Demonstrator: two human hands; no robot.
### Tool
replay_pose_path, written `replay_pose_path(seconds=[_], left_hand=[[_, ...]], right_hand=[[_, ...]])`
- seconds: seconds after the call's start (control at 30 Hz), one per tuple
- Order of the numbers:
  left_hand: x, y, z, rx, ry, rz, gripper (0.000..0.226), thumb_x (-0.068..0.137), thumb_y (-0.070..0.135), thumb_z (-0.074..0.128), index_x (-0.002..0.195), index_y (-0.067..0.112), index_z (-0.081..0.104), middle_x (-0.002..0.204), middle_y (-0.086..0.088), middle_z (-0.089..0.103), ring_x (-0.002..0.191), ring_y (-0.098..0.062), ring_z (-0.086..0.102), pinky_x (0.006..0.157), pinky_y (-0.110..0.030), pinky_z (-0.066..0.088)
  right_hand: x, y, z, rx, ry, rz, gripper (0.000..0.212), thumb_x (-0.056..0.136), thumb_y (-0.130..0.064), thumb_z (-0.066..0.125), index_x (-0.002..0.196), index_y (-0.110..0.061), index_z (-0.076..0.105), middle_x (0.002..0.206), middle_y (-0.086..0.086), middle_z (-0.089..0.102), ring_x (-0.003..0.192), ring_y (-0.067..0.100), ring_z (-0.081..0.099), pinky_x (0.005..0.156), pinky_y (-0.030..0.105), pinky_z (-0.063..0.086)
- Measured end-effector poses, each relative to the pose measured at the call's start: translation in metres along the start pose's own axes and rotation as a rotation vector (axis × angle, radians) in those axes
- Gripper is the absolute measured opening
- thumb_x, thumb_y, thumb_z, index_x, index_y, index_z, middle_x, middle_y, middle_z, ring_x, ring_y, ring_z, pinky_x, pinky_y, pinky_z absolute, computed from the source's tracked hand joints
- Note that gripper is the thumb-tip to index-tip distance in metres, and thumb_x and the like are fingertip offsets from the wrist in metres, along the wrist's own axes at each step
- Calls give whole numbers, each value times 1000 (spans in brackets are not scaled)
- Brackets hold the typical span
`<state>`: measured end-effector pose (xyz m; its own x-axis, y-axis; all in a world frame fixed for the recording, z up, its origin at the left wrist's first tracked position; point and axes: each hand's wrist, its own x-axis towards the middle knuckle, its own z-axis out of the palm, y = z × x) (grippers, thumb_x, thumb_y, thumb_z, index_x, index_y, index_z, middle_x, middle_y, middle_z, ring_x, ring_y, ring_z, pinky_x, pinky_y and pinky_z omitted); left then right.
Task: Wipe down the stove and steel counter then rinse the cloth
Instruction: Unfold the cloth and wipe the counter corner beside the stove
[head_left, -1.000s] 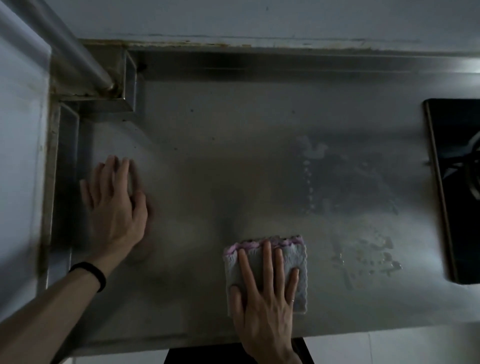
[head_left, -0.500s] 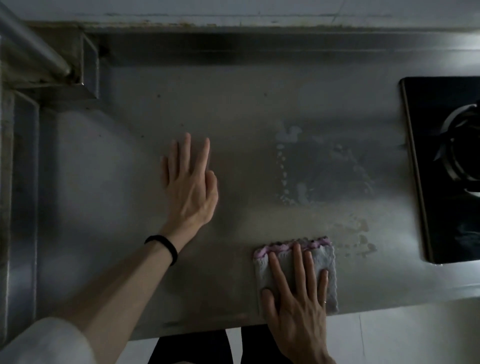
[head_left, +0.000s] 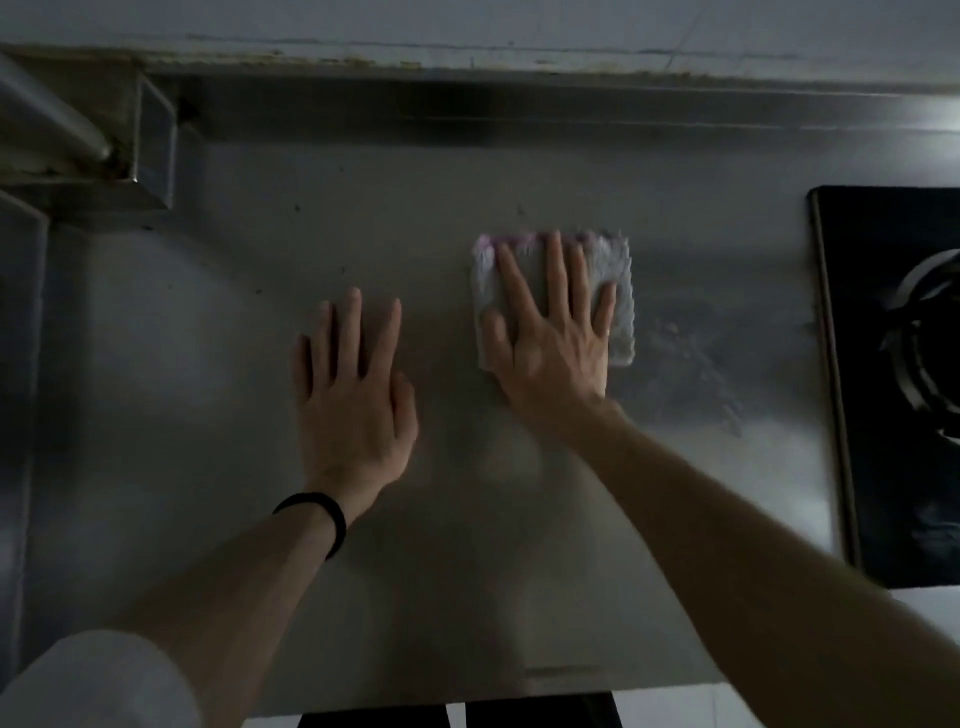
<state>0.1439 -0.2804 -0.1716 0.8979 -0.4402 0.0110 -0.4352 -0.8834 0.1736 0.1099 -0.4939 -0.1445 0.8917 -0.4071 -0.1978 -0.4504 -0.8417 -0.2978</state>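
Note:
A folded grey cloth (head_left: 618, 291) with a purple edge lies flat on the steel counter (head_left: 208, 364), past its middle. My right hand (head_left: 553, 343) presses on the cloth with straight, spread fingers. My left hand (head_left: 356, 395) rests flat on the bare steel just left of it, fingers straight, a black band on the wrist. The black glass stove (head_left: 878, 415) with its burner ring sits at the right edge. Wet smears (head_left: 696, 374) show on the steel between the cloth and the stove.
A raised steel ledge and box-shaped bracket (head_left: 150, 150) stand at the back left, with a steel side panel (head_left: 15, 415) along the left. A grimy backsplash seam (head_left: 467, 62) runs along the rear wall. The counter's front edge (head_left: 519, 696) is near my body.
My right hand has pushed the cloth away from the front edge toward the back of the counter. My left hand has slid rightward, now close beside the cloth.

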Motion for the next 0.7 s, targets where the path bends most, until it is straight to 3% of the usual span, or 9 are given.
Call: replay_pose_path(seconds=[0.17,0.3,0.43,0.57,0.7], left_hand=[[-1,0,3,42,20,9,70,100,37,35,167,30,17,175,-9,14,160,-36,17,127,-54,15],[0,-1,4,36,19,13,71,98,36,36,167,30,18,175,-9,14,158,-38,20,126,-54,14],[0,1,-2,10,1,3,72,98,35,37,167,29,18,175,-10,14,160,-38,16,128,-53,11],[-1,3,-6,9,-25,3,72,99,34,35,168,30,14,176,-10,11,162,-37,11,129,-52,9],[-1,1,-3,6,-18,0,73,98,35,36,168,31,13,176,-8,9,161,-37,12,129,-53,10]], right_hand=[[110,2,-14,-1,-50,-12,65,102,-60,22,162,-45,1,173,4,-12,159,26,-16,124,65,-9],[106,0,-18,39,-16,18,65,103,-56,25,163,-43,4,174,4,-9,160,26,-13,125,64,-6],[3,-4,-1,25,35,21,65,104,-54,30,164,-41,7,174,4,-4,160,25,-9,126,63,3],[-160,-6,29,13,-61,49,68,102,-57,35,163,-43,10,174,5,-3,161,26,-7,123,68,13],[-258,-3,47,-25,-100,77,82,86,-54,54,161,-45,22,174,4,7,160,29,10,118,67,22]])
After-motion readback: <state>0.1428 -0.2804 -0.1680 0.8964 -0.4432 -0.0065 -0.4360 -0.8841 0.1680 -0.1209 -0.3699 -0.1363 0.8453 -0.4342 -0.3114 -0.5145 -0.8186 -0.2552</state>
